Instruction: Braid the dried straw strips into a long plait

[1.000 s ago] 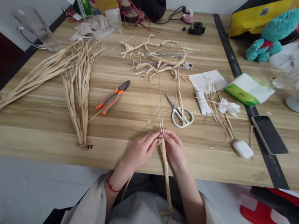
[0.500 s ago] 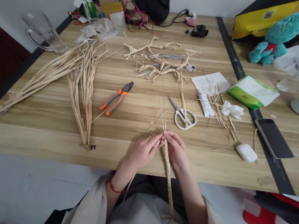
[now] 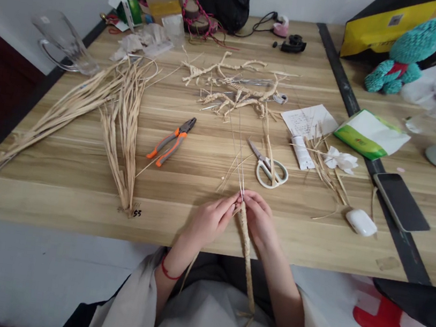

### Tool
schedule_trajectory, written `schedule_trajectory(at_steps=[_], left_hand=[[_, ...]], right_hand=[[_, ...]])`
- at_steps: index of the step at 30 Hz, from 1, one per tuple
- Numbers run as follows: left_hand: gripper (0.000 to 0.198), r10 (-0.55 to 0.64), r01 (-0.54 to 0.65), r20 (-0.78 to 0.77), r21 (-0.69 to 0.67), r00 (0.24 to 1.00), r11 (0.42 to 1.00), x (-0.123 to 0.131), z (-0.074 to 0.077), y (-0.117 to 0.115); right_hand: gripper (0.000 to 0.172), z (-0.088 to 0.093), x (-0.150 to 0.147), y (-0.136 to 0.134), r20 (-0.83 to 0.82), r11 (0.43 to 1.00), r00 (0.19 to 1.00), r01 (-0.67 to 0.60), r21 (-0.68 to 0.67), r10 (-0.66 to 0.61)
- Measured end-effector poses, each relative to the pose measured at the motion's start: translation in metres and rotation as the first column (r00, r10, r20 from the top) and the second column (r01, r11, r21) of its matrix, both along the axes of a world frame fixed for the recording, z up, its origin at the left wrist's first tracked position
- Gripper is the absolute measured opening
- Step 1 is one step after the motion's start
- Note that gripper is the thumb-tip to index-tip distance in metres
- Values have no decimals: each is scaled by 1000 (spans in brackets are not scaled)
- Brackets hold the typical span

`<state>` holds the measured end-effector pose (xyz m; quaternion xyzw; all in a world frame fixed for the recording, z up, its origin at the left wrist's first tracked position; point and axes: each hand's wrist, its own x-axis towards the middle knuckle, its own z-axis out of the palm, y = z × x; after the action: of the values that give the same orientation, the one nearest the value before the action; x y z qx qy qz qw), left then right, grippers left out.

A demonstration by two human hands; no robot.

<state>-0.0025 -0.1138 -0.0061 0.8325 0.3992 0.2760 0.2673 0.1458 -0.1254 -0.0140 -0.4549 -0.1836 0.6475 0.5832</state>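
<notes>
Both hands meet at the upper end of a long stem wrapped in straw-coloured raffia (image 3: 246, 246), which hangs down over the table edge toward my lap. Thin metal wires (image 3: 240, 153) stick out of that end, pointing away from me. My left hand (image 3: 210, 219) pinches at the wrapped end with its fingertips, a loose raffia strand trailing below it. My right hand (image 3: 261, 218) has thumb and fingers closed around the same end from the other side. Just beyond the hands lie scissors (image 3: 271, 172) with white handles, and pliers (image 3: 171, 141) with orange-grey grips.
Bundles of raffia strips (image 3: 125, 129) lie at left near a glass mug (image 3: 66, 45). Wrapped branch shapes (image 3: 235, 98) are at the back middle. At right are a white tube (image 3: 303, 152), a tissue pack (image 3: 371, 133), a phone (image 3: 401, 202) and a white case (image 3: 361, 222).
The hands keep their grip on the wrapped stem, with barely any finger movement. The whole view has shifted very slightly.
</notes>
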Motion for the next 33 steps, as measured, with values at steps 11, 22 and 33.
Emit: schedule_trajectory(at_steps=[11,22,33], left_hand=[[31,51,-52,-16,-35,999,998,-1,-1,-1],[29,68,-66,30,-47,997,997,-2,1,-2],[24,137,-134,34,-61,990,989,-1,2,-3]], right_hand=[[15,2,0,0,5,1000,1000,-6,3,6],[20,1,1,-1,14,1000,1000,12,28,-13],[23,-1,3,-2,6,1000,1000,1,17,-1]])
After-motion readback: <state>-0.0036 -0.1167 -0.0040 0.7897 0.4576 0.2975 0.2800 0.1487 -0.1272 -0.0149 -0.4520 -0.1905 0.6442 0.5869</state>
